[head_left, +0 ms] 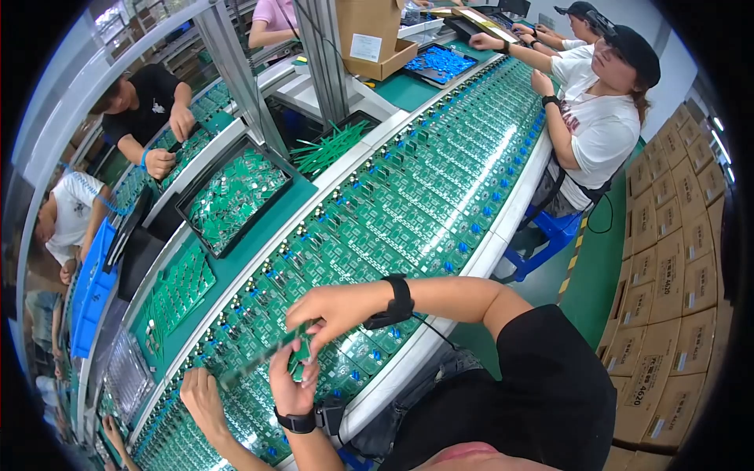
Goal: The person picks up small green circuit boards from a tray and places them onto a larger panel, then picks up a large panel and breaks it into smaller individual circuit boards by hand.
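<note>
Over the green circuit boards (369,259) on the long curved bench, my two hands meet. Fingers of my left hand (292,381), curled upward, hold a small green circuit board (299,355). Just above it, my right hand (334,310) reaches in from the right, its fingers closed at the end of a long thin strip (263,359). The strip is dark and blurred, so its kind is unclear, and it slants down toward a co-worker's hand (206,399). Right thumb and fingers are close to the small board; whether they touch it I cannot tell.
Beyond the boards stand a black tray (182,206) of small green pieces, loose green strips (334,147) and a tray of blue parts (440,63). Metal posts (322,63) rise behind the bench. A co-worker (601,118) sits farther along; cardboard boxes (667,275) are stacked at right.
</note>
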`<state>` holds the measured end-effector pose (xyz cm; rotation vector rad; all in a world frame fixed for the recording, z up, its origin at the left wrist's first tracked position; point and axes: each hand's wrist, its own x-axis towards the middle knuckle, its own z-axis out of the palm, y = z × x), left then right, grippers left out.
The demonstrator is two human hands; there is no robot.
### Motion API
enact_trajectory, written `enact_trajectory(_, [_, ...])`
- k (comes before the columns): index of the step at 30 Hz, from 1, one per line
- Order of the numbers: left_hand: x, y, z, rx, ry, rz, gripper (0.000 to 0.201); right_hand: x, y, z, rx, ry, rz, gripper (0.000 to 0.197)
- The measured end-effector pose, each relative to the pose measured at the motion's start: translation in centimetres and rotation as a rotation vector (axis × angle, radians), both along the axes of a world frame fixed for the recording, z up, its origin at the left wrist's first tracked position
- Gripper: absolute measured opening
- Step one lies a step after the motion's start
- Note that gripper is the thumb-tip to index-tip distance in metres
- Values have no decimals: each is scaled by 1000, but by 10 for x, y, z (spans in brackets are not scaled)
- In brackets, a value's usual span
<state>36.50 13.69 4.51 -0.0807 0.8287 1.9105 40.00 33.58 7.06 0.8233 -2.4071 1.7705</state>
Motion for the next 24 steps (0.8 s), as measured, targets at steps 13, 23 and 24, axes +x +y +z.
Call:
enact_trajectory(13, [20,27,18,-192,116,267,26,16,-20,3,-130,-145,-451,28])
enact_trajectory(23, [30,30,17,-393,737,148,24,2,-1,-13,-456,-653,20,22])
enact_trajectory(24, [30,30,18,-384,738,135,24,2,1,-13,-484,-687,76,23])
